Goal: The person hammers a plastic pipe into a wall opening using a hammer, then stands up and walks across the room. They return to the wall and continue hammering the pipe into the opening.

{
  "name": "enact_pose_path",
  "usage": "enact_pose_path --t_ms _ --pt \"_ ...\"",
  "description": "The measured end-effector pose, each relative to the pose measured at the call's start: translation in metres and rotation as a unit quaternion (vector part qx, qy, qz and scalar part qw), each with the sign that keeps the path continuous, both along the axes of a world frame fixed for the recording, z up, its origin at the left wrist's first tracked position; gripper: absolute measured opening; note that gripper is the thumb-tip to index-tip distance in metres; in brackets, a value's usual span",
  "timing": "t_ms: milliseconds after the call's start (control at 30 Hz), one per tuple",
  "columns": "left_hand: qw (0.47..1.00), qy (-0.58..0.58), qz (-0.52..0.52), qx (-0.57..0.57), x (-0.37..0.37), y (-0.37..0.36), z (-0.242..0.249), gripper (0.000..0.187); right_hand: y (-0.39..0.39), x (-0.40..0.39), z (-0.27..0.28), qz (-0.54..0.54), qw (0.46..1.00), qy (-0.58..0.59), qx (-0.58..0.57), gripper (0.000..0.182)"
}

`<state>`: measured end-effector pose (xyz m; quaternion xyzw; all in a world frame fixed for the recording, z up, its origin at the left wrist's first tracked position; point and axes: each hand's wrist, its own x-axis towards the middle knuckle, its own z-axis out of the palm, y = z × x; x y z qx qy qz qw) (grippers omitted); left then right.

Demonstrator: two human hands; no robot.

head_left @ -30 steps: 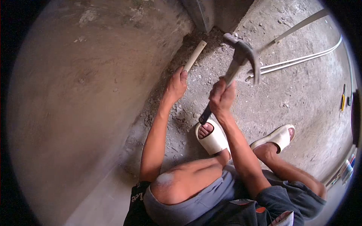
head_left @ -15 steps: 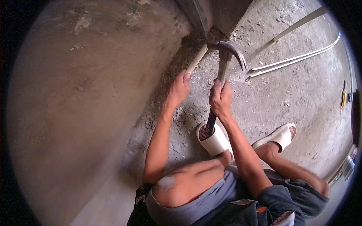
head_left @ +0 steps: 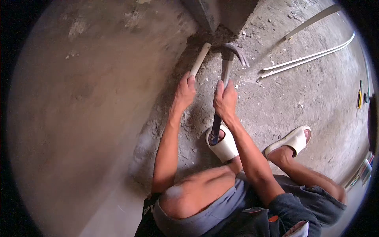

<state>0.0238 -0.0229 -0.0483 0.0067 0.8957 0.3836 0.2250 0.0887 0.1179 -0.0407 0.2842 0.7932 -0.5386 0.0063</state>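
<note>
My left hand (head_left: 184,94) is closed around a short, narrow cream-coloured stick (head_left: 200,59), which slants up and right toward the corner at the base of the wall. My right hand (head_left: 225,102) grips a claw hammer (head_left: 226,69) partway along its handle. The dark lower end of the handle extends below the fist, over one sandal. The hammer's claw points right, and the other side of its head lies close beside the stick's upper end. Both tools are over the dusty floor.
A rough wall (head_left: 90,102) rises on the left, with a dark upright post (head_left: 233,15) at the corner. Thin white strips (head_left: 308,61) and a yellow cutter knife (head_left: 359,96) lie on the right. Cream sandals (head_left: 223,148) are on my feet; rubble covers the floor (head_left: 268,106).
Both hands have shifted slightly left, with the hammer and the cream stick still in them. The hammer head has moved left, staying beside the stick's end.
</note>
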Motion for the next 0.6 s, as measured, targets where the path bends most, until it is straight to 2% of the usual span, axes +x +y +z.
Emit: enact_pose_path --t_ms 33,100,133,200,233,267,367,433,467,533,567,600 --pt "0.997 0.077 0.023 -0.011 0.003 0.002 -0.004 0.04 0.001 0.0 -0.004 -0.04 0.997 0.006 -0.063 0.025" --pt "0.999 0.046 0.014 -0.018 0.003 -0.002 -0.007 0.041 -0.002 0.006 0.0 -0.109 0.977 0.039 -0.179 0.027" --pt "1.0 0.022 -0.002 -0.023 0.002 -0.003 -0.006 0.042 -0.009 0.008 0.001 -0.109 0.977 0.035 -0.181 0.027" --pt "1.0 0.017 -0.01 -0.02 -0.001 -0.004 0.0 0.043 -0.017 0.008 0.005 -0.179 0.943 0.081 -0.268 0.025" --pt "1.0 0.014 -0.018 -0.016 -0.003 -0.002 0.001 0.044 -0.021 0.006 -0.012 -0.115 0.981 0.058 -0.148 0.025" --pt "1.0 0.017 -0.021 -0.014 -0.002 -0.001 0.004 0.044 -0.014 0.004 -0.029 -0.001 0.993 -0.02 -0.115 0.027" --pt "0.998 0.056 0.025 -0.016 -0.006 0.001 0.0 0.04 0.007 -0.013 -0.008 0.001 0.995 -0.027 -0.098 0.029" --pt "0.998 0.055 0.018 0.008 -0.002 -0.005 -0.007 0.038 0.005 -0.005 0.018 -0.11 0.964 -0.011 -0.243 0.03" --pt "0.998 0.052 0.021 0.007 -0.001 -0.006 -0.007 0.038 -0.002 -0.004 0.014 -0.108 0.964 -0.015 -0.243 0.03" --pt "1.0 0.008 0.006 0.003 -0.005 0.003 0.014 0.038 -0.018 0.001 -0.007 -0.145 0.954 0.085 -0.249 0.029" --pt "1.0 0.013 0.002 0.005 -0.004 0.005 0.012 0.038 -0.012 0.001 -0.044 -0.025 0.993 0.026 -0.109 0.03" --pt "0.998 0.042 0.005 -0.041 -0.002 0.005 0.007 0.038 0.001 0.0 -0.042 -0.028 0.993 0.032 -0.106 0.03"
